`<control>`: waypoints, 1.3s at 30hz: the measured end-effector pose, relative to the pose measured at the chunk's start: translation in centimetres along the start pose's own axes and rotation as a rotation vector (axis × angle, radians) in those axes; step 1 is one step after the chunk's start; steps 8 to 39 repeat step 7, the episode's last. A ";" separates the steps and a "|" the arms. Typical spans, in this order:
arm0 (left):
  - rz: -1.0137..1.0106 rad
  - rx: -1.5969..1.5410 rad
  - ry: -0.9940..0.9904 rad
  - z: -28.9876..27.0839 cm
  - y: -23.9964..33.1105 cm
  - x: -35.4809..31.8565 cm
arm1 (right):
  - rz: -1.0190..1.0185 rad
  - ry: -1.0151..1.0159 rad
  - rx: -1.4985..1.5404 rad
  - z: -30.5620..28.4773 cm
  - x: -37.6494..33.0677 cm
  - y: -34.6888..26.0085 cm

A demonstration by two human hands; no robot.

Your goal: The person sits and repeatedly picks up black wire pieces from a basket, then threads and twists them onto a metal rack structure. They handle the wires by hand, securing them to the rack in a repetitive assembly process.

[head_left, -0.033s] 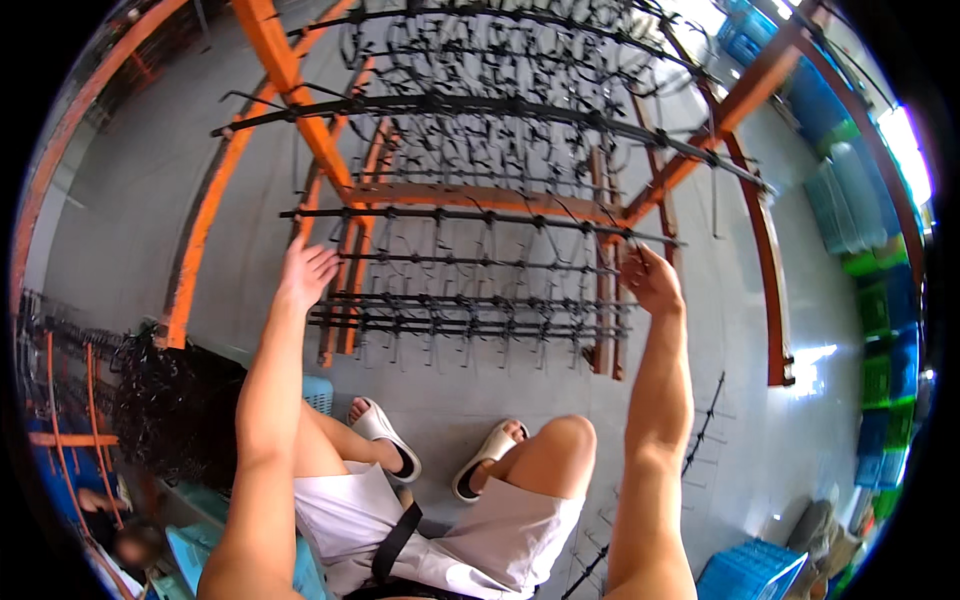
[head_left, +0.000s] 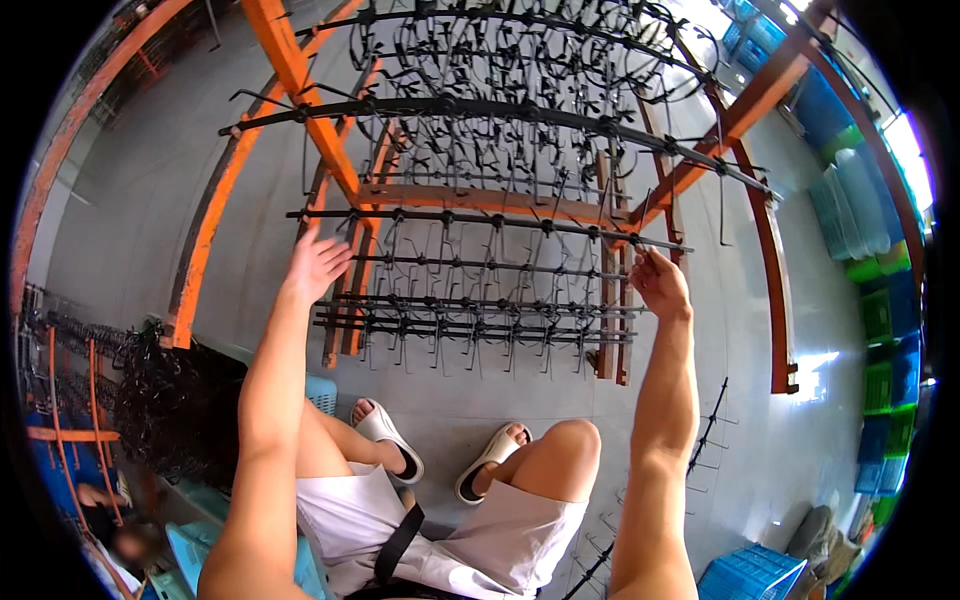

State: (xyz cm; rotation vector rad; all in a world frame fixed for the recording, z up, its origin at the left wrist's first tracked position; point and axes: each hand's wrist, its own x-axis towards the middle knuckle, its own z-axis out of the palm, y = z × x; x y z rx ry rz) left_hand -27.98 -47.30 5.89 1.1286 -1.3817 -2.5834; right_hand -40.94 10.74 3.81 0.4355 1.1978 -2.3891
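A black rod with rows of hooks [head_left: 490, 222] runs across in front of me, its ends at the orange frame. My left hand [head_left: 322, 265] is just below the rod's left end, its thumb raised close to the rod and its fingers stretched out and apart. Near the right end, my right hand [head_left: 662, 284] has its fingers loosely bent, and a raised fingertip reaches the rod's underside. Whether it bears any of the rod's weight is unclear. Below hang several more hooked rods [head_left: 480, 304].
An orange metal frame [head_left: 335, 160] surrounds the rods. Higher rods carry many black looped pieces [head_left: 500, 60]. A dark heap of strands [head_left: 185, 410] lies left. A loose hooked rod [head_left: 708, 428] and a blue crate [head_left: 750, 575] lie right. Blue and green crates [head_left: 885, 340] line the side.
The left hand has shifted slightly right. The right hand has moved a little right too, its fingertip closer to the rod. The whole view has shifted slightly.
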 end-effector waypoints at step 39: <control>-0.111 0.321 -0.255 3.4 0.8 2.6 | -0.272 -0.147 -0.073 0.2 -4.6 0.5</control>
